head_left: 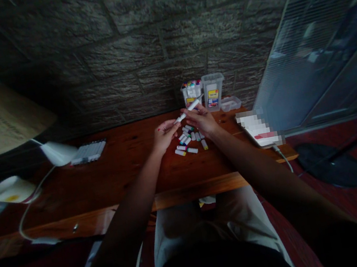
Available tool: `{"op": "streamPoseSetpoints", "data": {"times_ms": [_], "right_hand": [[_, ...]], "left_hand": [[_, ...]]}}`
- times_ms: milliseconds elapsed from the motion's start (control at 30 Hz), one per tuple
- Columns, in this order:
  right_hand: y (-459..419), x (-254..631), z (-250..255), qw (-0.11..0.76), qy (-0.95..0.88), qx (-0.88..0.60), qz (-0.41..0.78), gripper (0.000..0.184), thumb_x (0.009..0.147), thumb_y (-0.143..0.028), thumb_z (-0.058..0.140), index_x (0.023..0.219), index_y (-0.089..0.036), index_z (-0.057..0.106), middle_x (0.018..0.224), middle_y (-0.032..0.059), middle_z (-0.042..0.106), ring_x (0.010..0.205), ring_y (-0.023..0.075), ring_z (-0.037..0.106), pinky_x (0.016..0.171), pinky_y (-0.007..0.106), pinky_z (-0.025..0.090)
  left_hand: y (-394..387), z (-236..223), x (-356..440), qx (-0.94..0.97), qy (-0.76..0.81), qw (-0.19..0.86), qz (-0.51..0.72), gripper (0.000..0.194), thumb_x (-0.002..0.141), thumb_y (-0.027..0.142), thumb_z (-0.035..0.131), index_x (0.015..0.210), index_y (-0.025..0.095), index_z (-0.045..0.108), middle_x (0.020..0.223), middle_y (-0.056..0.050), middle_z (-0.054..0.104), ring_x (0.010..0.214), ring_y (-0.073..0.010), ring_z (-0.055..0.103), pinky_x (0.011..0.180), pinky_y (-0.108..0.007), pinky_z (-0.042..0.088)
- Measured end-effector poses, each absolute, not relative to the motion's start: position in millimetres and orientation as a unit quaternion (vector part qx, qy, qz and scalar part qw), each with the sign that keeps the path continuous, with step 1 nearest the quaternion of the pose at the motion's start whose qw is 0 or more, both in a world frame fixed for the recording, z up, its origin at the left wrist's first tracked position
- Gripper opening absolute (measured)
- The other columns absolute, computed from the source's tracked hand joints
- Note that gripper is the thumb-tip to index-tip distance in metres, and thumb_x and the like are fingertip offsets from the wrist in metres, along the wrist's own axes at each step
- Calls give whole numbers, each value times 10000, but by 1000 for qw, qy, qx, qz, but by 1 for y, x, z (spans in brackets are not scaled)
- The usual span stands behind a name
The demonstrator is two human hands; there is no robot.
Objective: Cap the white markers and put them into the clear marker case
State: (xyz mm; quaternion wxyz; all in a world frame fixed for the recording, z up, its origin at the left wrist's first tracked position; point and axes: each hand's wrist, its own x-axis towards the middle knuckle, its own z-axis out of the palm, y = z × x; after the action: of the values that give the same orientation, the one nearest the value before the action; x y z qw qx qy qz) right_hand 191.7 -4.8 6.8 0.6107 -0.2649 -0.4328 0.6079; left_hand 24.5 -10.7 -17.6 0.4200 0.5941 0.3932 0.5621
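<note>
A white marker [192, 107] is held aslant above the wooden table, its thin far end pointing up and right. My right hand [203, 121] has its fingers closed around the middle of the barrel. At the marker's lower left end, my left hand [166, 135] pinches it between thumb and fingers. Below both hands lie several short white marker caps [187, 139] with coloured ends, loose on the tabletop. Behind my right hand stands a clear box of markers [190, 90] with colourful ends, beside a clear container [214, 90] bearing a yellow label.
A row of white markers [88, 152] lies left on the wooden table [129, 169], near a white lamp [59, 153] and its cable. A shallow clear lid or tray [230, 103] sits at the back right. A blurred white device [257, 131] with a cable is at the right edge.
</note>
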Motion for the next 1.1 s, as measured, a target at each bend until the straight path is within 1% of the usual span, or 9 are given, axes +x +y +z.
{"op": "streamPoseSetpoints", "data": {"times_ms": [133, 233, 333, 433, 600, 733, 900, 1000, 1100], "right_hand": [[-2, 192, 4, 627, -423, -298, 582, 396, 582, -385, 848, 848, -241, 592, 778, -55, 678, 710, 96, 646, 602, 196, 523], [-1, 191, 3, 621, -436, -323, 566, 412, 570, -439, 842, 796, -220, 576, 728, -48, 648, 669, 99, 631, 572, 202, 507], [0, 188, 1, 613, -466, -346, 536, 428, 570, -485, 827, 796, -212, 586, 715, -34, 638, 646, 111, 621, 537, 213, 482], [0, 188, 1, 604, -492, -351, 519, 424, 578, -508, 811, 812, -209, 622, 707, -20, 642, 630, 118, 614, 528, 225, 465], [1, 188, 0, 576, -512, -359, 527, 410, 601, -533, 788, 799, -200, 653, 722, 15, 673, 632, 129, 625, 510, 228, 441], [0, 189, 0, 561, -508, -379, 533, 416, 605, -553, 784, 756, -188, 654, 706, 35, 683, 609, 127, 623, 478, 216, 420], [-2, 190, 1, 556, -510, -371, 542, 396, 613, -535, 788, 776, -194, 671, 744, 37, 706, 648, 133, 645, 491, 213, 433], [-3, 190, 2, 553, -510, -362, 550, 380, 608, -504, 802, 786, -190, 687, 731, 37, 708, 644, 130, 648, 483, 209, 434], [-4, 189, 2, 545, -523, -341, 560, 370, 606, -458, 815, 839, -197, 695, 758, 31, 711, 667, 132, 658, 467, 200, 435]], "left_hand": [[-12, -17, 24, 585, 401, 403, 578, 357, 669, 385, 785, 935, 164, 695, 726, -10, 676, 488, -58, 507, 424, -181, 353], [-13, -16, 25, 604, 395, 381, 578, 330, 667, 360, 785, 916, 166, 690, 768, -21, 691, 516, -68, 532, 457, -194, 408], [-11, -18, 26, 625, 385, 360, 576, 319, 652, 333, 793, 903, 168, 684, 817, -33, 701, 577, -93, 570, 484, -209, 450], [-9, -19, 26, 635, 386, 341, 576, 309, 644, 312, 796, 886, 164, 674, 813, -32, 694, 595, -102, 577, 487, -215, 454], [-8, -21, 24, 643, 381, 314, 585, 296, 649, 308, 792, 878, 163, 672, 805, -27, 686, 572, -96, 562, 470, -213, 434], [-10, -20, 25, 654, 373, 305, 583, 274, 659, 295, 789, 868, 164, 670, 830, -28, 689, 582, -86, 561, 507, -215, 443], [-12, -19, 25, 666, 379, 264, 586, 237, 684, 275, 765, 871, 170, 665, 853, -30, 696, 624, -96, 587, 564, -222, 451], [-12, -20, 25, 666, 386, 256, 585, 223, 696, 265, 752, 874, 170, 658, 838, -28, 693, 607, -93, 575, 566, -224, 447], [-12, -19, 24, 668, 393, 248, 582, 216, 703, 265, 746, 875, 169, 659, 849, -32, 692, 612, -94, 574, 573, -226, 446]]}}
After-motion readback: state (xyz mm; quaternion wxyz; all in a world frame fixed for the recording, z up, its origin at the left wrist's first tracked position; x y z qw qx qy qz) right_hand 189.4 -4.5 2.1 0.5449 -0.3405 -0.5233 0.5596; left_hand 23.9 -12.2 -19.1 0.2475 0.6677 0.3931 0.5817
